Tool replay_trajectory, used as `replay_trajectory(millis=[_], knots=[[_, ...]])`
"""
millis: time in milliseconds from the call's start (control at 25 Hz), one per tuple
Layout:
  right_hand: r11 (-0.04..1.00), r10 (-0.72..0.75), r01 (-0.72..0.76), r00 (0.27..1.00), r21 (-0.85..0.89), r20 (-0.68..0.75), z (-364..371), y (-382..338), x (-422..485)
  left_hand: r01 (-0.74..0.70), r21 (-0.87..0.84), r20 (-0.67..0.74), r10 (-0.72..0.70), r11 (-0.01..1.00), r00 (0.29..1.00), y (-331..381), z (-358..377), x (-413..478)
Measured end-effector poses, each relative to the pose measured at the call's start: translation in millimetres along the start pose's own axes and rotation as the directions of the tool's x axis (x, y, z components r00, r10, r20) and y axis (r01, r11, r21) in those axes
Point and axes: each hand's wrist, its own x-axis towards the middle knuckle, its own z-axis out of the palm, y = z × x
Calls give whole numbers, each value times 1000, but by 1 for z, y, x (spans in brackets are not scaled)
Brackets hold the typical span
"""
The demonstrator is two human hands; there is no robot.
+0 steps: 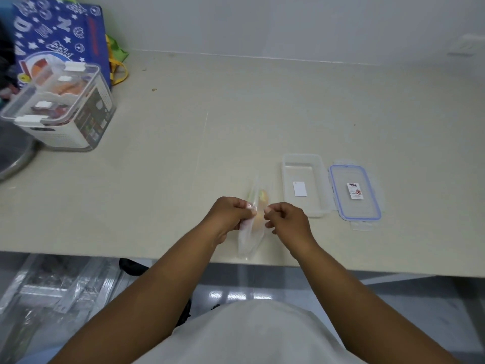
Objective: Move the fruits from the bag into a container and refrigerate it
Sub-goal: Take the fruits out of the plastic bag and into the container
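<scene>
A clear plastic bag stands on edge near the table's front edge, with orange and yellow fruit blurred inside it. My left hand pinches the bag's left side at its top. My right hand pinches the right side, directly opposite. A clear rectangular container lies open just right of the bag, holding only a white label. Its blue-rimmed lid lies flat beside it on the right.
A white lidded basket with packaged goods stands at the far left, in front of a blue patterned bag. A metal bowl pokes in at the left edge. The beige table ends just under my hands.
</scene>
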Motion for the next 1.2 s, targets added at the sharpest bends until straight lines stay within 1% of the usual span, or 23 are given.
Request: replay_trajectory(millis=[80, 200, 320, 400, 440, 520, 640, 680, 760, 840, 1080, 1200], knots=[[997, 21, -24, 999, 77, 31, 1, -9, -1, -11, 1, 38, 11, 1000, 999, -4, 11, -4], [995, 64, -67, 997, 76, 34, 1, -13, -1, -22, 3, 87, 22, 1000, 996, -7, 21, -8], [988, 111, -112, 994, 106, 18, -2, -12, 1, 21, -85, 74, -14, 996, 997, -10, 23, -10], [990, 112, -113, 994, 83, 12, -3, -12, 2, 44, -117, 45, -39, 992, 998, -10, 24, -11], [994, 101, -101, 995, 52, 5, -2, -13, 2, 43, -87, 24, -41, 995, 999, -9, 25, -11], [997, 68, -68, 998, -23, -9, 1, -15, 1, 14, 44, -36, -12, 999, 999, -5, 28, -12], [993, 31, -31, 1000, -111, 0, 4, -18, 0, -76, 302, -106, 113, 950, 988, 6, 28, -8], [992, 25, -25, 1000, -122, 1, 4, -19, 1, -98, 355, -112, 146, 930, 983, 9, 26, -7], [990, 22, -23, 1000, -137, -13, 3, -21, 2, -116, 407, -136, 186, 906, 973, 12, 22, -6], [986, 33, -39, 999, -165, -41, -3, -21, 4, -99, 400, -191, 189, 911, 963, 10, 14, -5], [978, 47, -79, 984, -191, -171, -38, -13, 9, -44, 221, -373, 126, 974, 919, 7, -26, -4], [973, 36, -74, 985, -217, -171, -40, -10, 7, -46, 218, -367, 125, 975, 922, 6, -31, -7]])
